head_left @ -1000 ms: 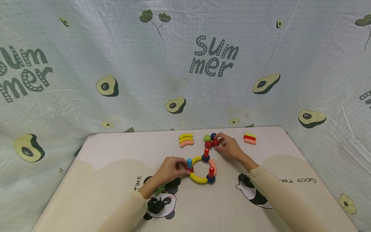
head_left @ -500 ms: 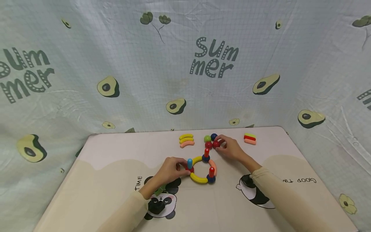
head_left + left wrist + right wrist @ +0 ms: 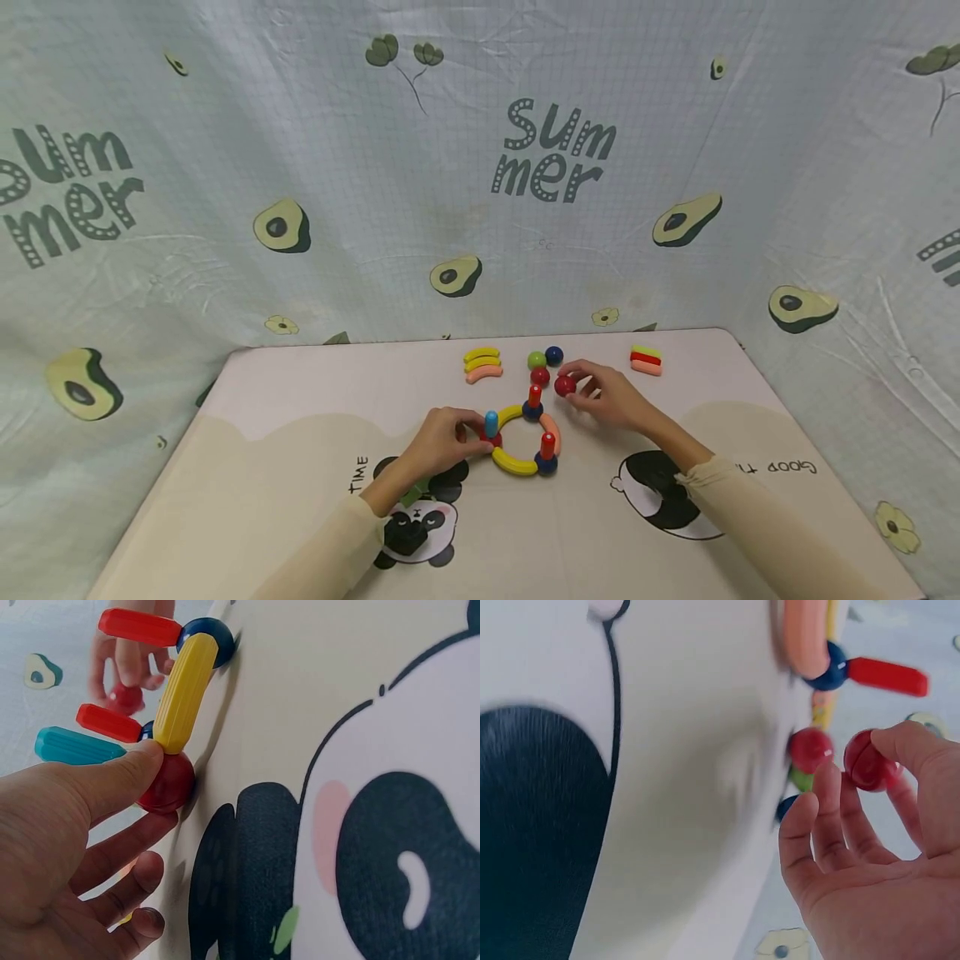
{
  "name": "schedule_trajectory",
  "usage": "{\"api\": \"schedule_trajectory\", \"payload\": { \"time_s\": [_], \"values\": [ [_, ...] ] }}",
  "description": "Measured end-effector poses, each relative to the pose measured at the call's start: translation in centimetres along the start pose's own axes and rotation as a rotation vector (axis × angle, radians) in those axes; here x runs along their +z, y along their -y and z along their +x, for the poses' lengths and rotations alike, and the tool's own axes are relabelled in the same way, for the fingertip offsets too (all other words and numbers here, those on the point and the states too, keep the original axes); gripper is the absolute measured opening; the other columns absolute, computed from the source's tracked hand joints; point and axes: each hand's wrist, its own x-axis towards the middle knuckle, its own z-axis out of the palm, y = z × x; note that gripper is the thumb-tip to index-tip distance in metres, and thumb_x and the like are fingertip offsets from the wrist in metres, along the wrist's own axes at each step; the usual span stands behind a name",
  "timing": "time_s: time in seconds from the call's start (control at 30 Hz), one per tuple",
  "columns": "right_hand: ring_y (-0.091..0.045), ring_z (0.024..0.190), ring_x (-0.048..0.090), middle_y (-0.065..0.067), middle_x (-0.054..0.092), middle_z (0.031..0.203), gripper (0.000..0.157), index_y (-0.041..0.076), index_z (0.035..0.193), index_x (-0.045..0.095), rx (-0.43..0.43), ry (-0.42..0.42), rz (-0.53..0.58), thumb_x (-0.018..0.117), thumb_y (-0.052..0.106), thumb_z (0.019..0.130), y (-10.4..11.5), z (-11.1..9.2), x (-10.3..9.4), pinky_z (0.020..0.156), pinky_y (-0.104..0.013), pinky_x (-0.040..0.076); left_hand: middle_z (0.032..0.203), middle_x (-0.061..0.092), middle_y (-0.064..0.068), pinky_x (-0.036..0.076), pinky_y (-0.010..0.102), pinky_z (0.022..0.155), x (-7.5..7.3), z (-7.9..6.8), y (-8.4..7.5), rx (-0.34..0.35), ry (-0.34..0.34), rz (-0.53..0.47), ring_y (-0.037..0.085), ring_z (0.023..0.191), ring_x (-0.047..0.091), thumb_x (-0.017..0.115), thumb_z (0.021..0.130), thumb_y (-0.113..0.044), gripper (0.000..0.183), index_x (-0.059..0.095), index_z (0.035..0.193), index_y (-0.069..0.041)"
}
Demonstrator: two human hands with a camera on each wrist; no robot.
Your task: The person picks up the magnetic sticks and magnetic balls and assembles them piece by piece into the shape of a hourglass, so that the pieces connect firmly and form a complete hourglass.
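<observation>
A ring of curved sticks and balls lies on the table, with short straight sticks standing up from its balls. My left hand [image 3: 441, 437] pinches the red ball [image 3: 169, 787] at the ring's left corner, below the upright blue stick [image 3: 491, 422]. A yellow curved stick [image 3: 514, 462] joins that ball to a dark blue ball [image 3: 546, 463] bearing a red stick [image 3: 548, 444]. Behind the ring, my right hand [image 3: 609, 398] pinches another red ball [image 3: 866, 761] between thumb and fingers, off the table. A salmon curved stick [image 3: 551, 433] forms the ring's right side.
Beyond the ring sit a green ball [image 3: 536, 360], a blue ball [image 3: 554, 356] and a second red ball [image 3: 540, 377]. Curved sticks [image 3: 482, 363] lie at the back left, short straight sticks [image 3: 646, 360] at the back right. A printed cloth [image 3: 360, 208] hangs behind the table.
My right hand has drawn its red ball away from the group of balls, towards me and slightly right. The left hand and the ring have stayed put.
</observation>
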Motion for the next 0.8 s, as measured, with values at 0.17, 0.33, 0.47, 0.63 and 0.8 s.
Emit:
{"api": "schedule_trajectory", "payload": {
  "time_s": [0.17, 0.33, 0.47, 0.63, 0.8],
  "values": [
    [-0.017, 0.089, 0.066, -0.005, 0.069, 0.114, 0.037, 0.008, 0.131, 0.062, -0.047, 0.017, 0.041, 0.073, 0.009, 0.096, 1.0, -1.0, -0.3, 0.076, -0.027, 0.056, 0.094, 0.074, 0.0, 0.046, 0.022, 0.066, 0.2, 0.1, 0.2, 0.018, -0.002, -0.002, 0.018, 0.077, 0.056, 0.083, 0.089, -0.02, 0.025, 0.077, 0.109, -0.007],
    [-0.02, 0.091, 0.066, -0.003, 0.069, 0.116, 0.038, 0.009, 0.131, 0.063, -0.082, 0.006, 0.084, 0.074, 0.01, 0.095, 2.2, -1.9, -0.6, 0.077, -0.028, 0.057, 0.094, 0.074, 0.001, 0.047, 0.022, 0.067, 0.1, 0.1, 0.2, 0.023, -0.001, -0.003, 0.017, 0.076, 0.056, 0.083, 0.089, -0.02, 0.025, 0.077, 0.109, -0.006],
    [-0.023, 0.094, 0.066, -0.001, 0.069, 0.117, 0.036, 0.012, 0.131, 0.064, -0.11, 0.003, 0.117, 0.074, 0.012, 0.096, 3.2, -2.6, -0.8, 0.078, -0.028, 0.057, 0.094, 0.074, 0.001, 0.046, 0.022, 0.066, 0.0, 0.1, 0.2, 0.016, 0.001, 0.001, 0.017, 0.075, 0.056, 0.083, 0.088, -0.02, 0.025, 0.077, 0.109, -0.006],
    [-0.022, 0.094, 0.066, 0.0, 0.069, 0.116, 0.037, 0.011, 0.131, 0.064, -0.148, 0.032, 0.156, 0.074, 0.01, 0.095, 4.4, -3.3, -0.8, 0.077, -0.029, 0.057, 0.094, 0.074, 0.001, 0.046, 0.022, 0.065, -0.1, 0.1, 0.1, 0.008, 0.0, -0.001, 0.016, 0.075, 0.055, 0.083, 0.088, -0.019, 0.025, 0.078, 0.109, -0.006],
    [-0.02, 0.094, 0.065, 0.0, 0.068, 0.114, 0.037, 0.01, 0.131, 0.064, -0.162, 0.074, 0.188, 0.074, 0.008, 0.095, 5.4, -3.7, -0.4, 0.076, -0.029, 0.057, 0.094, 0.074, 0.002, 0.046, 0.021, 0.065, -0.1, 0.1, 0.0, 0.007, 0.005, -0.005, 0.017, 0.075, 0.055, 0.083, 0.088, -0.019, 0.025, 0.078, 0.109, -0.006]
  ]
}}
